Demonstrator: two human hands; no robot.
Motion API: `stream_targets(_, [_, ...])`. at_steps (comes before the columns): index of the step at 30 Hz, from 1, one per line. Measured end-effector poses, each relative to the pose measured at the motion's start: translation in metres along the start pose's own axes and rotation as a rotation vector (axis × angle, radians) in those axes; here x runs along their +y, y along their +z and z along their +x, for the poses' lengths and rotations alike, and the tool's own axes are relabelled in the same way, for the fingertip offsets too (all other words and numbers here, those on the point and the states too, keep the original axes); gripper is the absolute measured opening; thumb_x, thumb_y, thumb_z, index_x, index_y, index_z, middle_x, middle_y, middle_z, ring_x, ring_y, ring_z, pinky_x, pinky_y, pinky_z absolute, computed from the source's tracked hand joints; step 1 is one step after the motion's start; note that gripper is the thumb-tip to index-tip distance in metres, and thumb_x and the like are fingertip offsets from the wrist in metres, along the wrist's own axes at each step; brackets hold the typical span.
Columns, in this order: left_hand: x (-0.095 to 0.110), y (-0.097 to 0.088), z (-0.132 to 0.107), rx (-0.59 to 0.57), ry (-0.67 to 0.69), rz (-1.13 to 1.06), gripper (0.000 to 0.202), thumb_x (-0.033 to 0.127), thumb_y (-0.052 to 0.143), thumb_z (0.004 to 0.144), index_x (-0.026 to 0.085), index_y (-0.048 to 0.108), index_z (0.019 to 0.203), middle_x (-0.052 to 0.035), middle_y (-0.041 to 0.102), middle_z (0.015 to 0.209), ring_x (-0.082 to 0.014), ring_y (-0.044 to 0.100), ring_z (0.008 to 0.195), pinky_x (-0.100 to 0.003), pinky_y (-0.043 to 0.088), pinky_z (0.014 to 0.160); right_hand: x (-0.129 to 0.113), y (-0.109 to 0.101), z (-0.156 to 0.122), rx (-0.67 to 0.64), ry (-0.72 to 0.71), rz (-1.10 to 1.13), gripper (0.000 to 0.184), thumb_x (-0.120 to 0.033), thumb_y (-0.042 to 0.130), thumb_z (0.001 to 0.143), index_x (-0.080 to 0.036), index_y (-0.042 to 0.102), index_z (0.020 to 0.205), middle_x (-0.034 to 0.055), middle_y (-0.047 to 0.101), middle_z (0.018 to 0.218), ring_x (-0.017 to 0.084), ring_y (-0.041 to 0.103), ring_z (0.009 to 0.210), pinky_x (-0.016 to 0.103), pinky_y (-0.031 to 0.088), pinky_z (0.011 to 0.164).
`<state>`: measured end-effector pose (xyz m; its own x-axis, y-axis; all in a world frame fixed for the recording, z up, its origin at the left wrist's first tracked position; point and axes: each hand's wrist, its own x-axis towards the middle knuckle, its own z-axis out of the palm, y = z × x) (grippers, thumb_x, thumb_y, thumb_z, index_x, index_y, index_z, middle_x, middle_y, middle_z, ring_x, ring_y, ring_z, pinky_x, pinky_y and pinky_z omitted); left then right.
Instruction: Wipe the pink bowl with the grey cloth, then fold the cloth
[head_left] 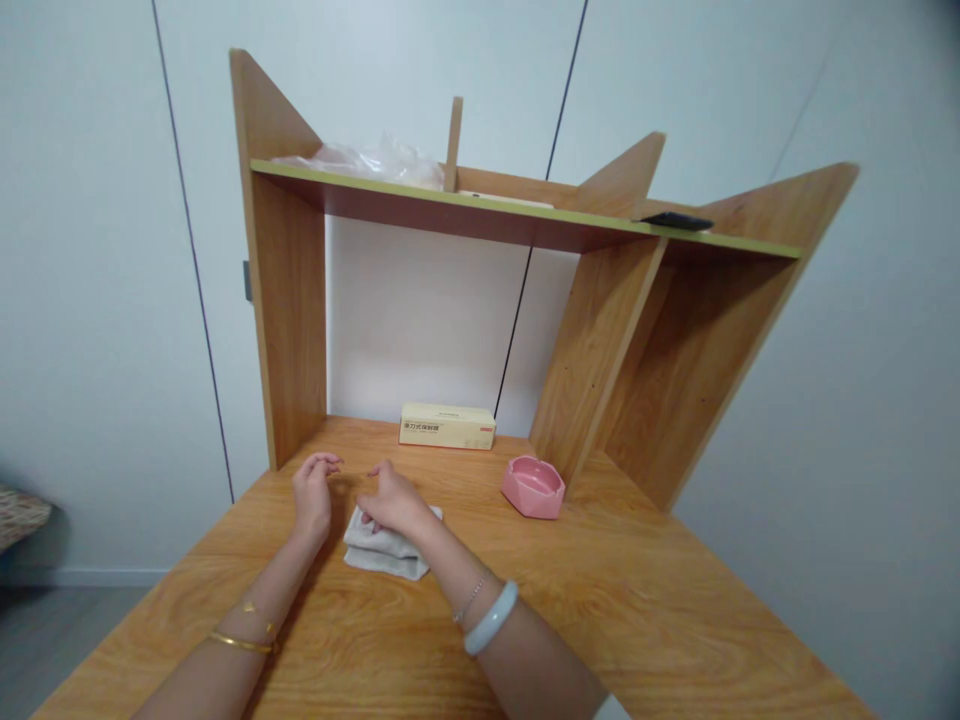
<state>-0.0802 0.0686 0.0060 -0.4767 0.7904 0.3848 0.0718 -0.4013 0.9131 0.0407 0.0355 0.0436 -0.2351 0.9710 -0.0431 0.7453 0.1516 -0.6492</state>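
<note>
A folded light grey cloth (386,555) lies on the wooden desk in two stacked layers. My right hand (397,500) hovers over or rests on its far edge; whether it touches the cloth I cannot tell. The fingers of that hand are apart and point left, with nothing visible between them. To the left of the cloth, my left hand (311,495) is raised just above the desk, palm turned inward. Its fingers are loosely bent toward the right hand, and it holds nothing I can see. A small gap separates the two hands.
A long cream printed box (448,428) stands at the back of the desk (637,600). Right of the cloth is a pink faceted ashtray (534,487). Wooden shelf uprights (289,320) rise behind, carrying a shelf with a clear plastic bag (382,162) and a dark flat object (677,221).
</note>
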Motion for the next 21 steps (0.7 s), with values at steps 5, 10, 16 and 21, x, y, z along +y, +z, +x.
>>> stream_targets(5, [0.010,0.000,-0.011,-0.166,0.127,0.152,0.018,0.026,0.038,0.062,0.020,0.044,0.046,0.0013,0.047,0.048,-0.0151,0.047,0.055,-0.026,0.037,0.058,0.019,-0.039,-0.018,0.209,-0.017,-0.266,0.034,-0.017,0.043,0.078,-0.024,0.046,0.111,0.0019,0.065,0.091,0.016,0.059,0.085,0.025,0.039,0.067])
stream_targets(10, [0.012,0.007,-0.021,-0.530,0.329,0.669,0.028,0.022,0.033,0.068,0.019,0.038,0.041,0.0008,0.044,0.042,-0.0143,0.043,0.051,-0.027,0.030,0.060,0.059,-0.060,-0.032,-0.001,0.200,-0.213,0.032,-0.031,0.054,0.074,-0.018,0.050,0.102,0.0005,0.061,0.069,0.015,0.057,0.063,0.024,0.038,0.055])
stream_targets(16, [0.012,0.010,-0.025,-0.762,0.340,0.830,0.029,0.019,0.034,0.068,0.019,0.037,0.040,0.0004,0.045,0.041,-0.0131,0.042,0.046,-0.025,0.026,0.055,0.093,-0.021,-0.040,0.035,0.186,0.146,0.056,-0.026,0.064,0.064,-0.015,0.039,0.112,-0.0062,0.051,0.062,0.010,0.048,0.052,0.020,0.033,0.047])
stream_targets(21, [0.017,0.007,-0.027,-0.671,0.369,0.801,0.028,0.019,0.031,0.072,0.019,0.042,0.046,0.0007,0.050,0.044,-0.0133,0.046,0.050,-0.024,0.030,0.060,0.115,-0.038,-0.057,0.159,0.181,-0.020,0.048,-0.024,0.067,0.057,-0.017,0.043,0.098,-0.0051,0.050,0.067,0.011,0.047,0.060,0.021,0.030,0.051])
